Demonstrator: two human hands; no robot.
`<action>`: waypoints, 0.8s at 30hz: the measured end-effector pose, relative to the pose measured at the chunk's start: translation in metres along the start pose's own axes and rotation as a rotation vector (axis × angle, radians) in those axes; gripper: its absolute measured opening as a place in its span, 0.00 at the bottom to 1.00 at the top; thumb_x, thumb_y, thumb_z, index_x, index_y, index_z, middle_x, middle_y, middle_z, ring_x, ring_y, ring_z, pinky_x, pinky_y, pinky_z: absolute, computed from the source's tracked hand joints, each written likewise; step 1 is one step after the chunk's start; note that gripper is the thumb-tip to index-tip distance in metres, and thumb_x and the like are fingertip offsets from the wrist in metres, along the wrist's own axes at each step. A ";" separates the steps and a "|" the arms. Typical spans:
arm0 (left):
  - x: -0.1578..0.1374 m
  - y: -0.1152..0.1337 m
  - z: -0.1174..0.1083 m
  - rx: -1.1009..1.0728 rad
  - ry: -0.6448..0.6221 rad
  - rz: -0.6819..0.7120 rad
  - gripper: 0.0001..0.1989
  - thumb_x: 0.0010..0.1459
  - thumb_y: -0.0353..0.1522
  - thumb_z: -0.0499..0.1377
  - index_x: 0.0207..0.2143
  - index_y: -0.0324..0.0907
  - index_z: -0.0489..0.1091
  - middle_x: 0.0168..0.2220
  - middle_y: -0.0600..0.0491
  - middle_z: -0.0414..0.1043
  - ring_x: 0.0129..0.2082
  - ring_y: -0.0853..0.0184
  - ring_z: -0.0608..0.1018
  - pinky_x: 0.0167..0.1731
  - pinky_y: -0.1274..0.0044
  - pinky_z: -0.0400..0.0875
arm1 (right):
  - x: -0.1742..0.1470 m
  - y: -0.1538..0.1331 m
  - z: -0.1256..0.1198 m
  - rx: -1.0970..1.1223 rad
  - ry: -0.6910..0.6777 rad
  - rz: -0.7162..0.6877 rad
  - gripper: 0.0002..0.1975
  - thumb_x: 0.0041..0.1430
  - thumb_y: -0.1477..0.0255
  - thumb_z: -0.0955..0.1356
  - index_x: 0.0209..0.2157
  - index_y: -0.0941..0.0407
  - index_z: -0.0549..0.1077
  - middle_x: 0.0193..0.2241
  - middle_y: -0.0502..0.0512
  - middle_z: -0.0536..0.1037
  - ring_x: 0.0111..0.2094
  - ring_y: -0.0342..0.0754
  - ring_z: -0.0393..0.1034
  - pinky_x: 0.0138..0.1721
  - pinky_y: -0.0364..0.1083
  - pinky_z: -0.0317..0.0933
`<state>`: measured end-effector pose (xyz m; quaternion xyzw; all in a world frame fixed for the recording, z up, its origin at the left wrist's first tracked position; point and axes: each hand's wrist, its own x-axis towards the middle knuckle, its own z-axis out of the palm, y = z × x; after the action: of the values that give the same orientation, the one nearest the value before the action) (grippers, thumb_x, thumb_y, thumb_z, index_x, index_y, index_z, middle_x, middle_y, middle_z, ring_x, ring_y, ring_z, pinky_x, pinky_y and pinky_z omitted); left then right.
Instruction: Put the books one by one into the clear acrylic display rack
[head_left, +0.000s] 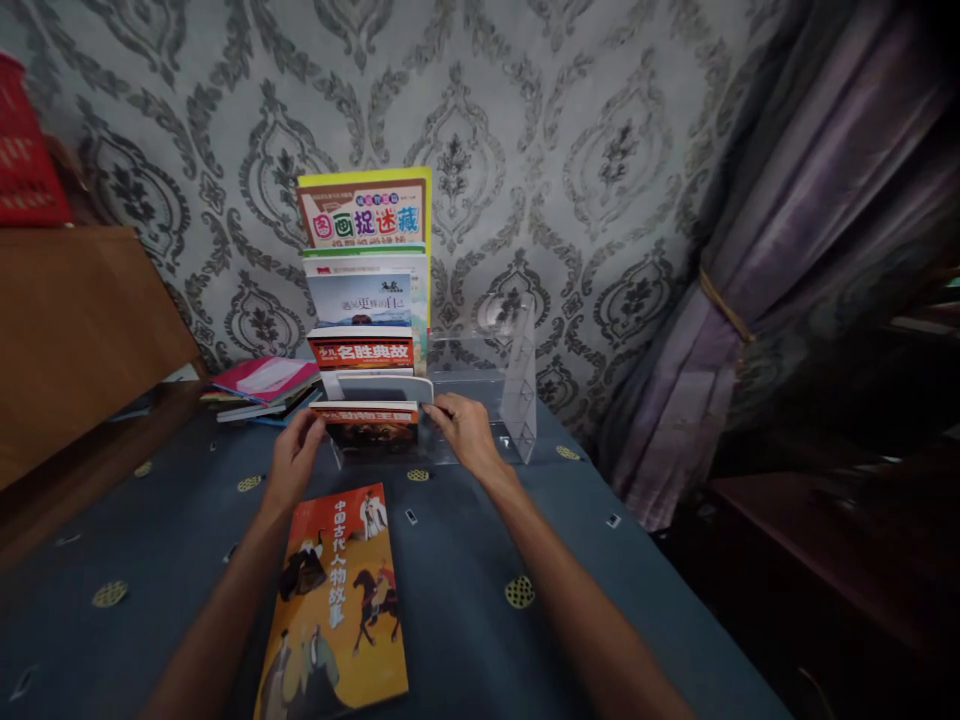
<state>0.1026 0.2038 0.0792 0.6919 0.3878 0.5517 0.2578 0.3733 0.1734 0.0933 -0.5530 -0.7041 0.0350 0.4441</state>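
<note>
A clear plastic tiered rack (pixel 519 415) stands against the wall, its left half filled with books in rising steps. In the lowest front tier is a dark book with a red title band (pixel 375 432). My left hand (pixel 298 447) pinches this book's left edge. At its right side, my right hand (pixel 466 428) has thumb and fingers closed by the edge, close to a pale-covered book (pixel 382 387) just behind; which edge they grip is partly hidden. Between my forearms a red and yellow book (pixel 337 600) lies flat on the cloth.
Behind the front books stand a red-banded book (pixel 364 353), a blue-white book (pixel 360 300) and a tall yellow-edged book (pixel 364 215). Left of the rack lies a pile of books (pixel 262 385) beside a brown wooden box (pixel 82 330). A tied purple curtain (pixel 675 430) hangs at right.
</note>
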 end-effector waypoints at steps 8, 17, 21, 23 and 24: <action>0.000 -0.009 0.004 -0.077 -0.015 -0.041 0.20 0.62 0.46 0.57 0.47 0.41 0.71 0.46 0.48 0.76 0.49 0.60 0.77 0.47 0.73 0.71 | 0.007 -0.001 0.014 0.194 -0.022 0.007 0.16 0.63 0.71 0.67 0.21 0.56 0.74 0.22 0.51 0.75 0.27 0.46 0.71 0.31 0.41 0.58; -0.002 -0.020 0.004 -0.026 -0.023 -0.038 0.22 0.65 0.45 0.55 0.52 0.38 0.72 0.49 0.46 0.77 0.51 0.56 0.78 0.51 0.69 0.70 | 0.024 0.005 0.027 0.261 -0.160 0.057 0.14 0.60 0.75 0.64 0.28 0.58 0.82 0.21 0.48 0.77 0.24 0.45 0.75 0.27 0.39 0.62; 0.001 -0.022 0.004 0.012 -0.005 -0.008 0.22 0.66 0.43 0.54 0.53 0.39 0.72 0.51 0.45 0.76 0.52 0.57 0.77 0.50 0.70 0.71 | 0.027 0.005 0.029 0.242 -0.143 0.069 0.14 0.58 0.77 0.64 0.27 0.58 0.81 0.19 0.48 0.75 0.23 0.45 0.74 0.26 0.39 0.60; 0.004 -0.022 0.004 0.019 0.008 0.017 0.20 0.65 0.43 0.55 0.52 0.39 0.72 0.50 0.45 0.75 0.52 0.58 0.76 0.48 0.71 0.72 | 0.027 0.005 0.030 0.231 -0.132 0.079 0.13 0.58 0.77 0.65 0.26 0.59 0.81 0.17 0.48 0.74 0.23 0.45 0.74 0.25 0.38 0.59; 0.006 -0.023 0.004 0.023 0.012 0.028 0.20 0.64 0.43 0.55 0.51 0.40 0.73 0.50 0.45 0.75 0.51 0.58 0.76 0.46 0.71 0.72 | 0.027 0.006 0.031 0.227 -0.129 0.084 0.13 0.58 0.76 0.65 0.25 0.59 0.81 0.17 0.48 0.74 0.23 0.45 0.74 0.25 0.38 0.59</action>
<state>0.1015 0.2217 0.0634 0.6969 0.3860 0.5551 0.2394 0.3572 0.2115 0.0875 -0.5248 -0.6988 0.1686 0.4559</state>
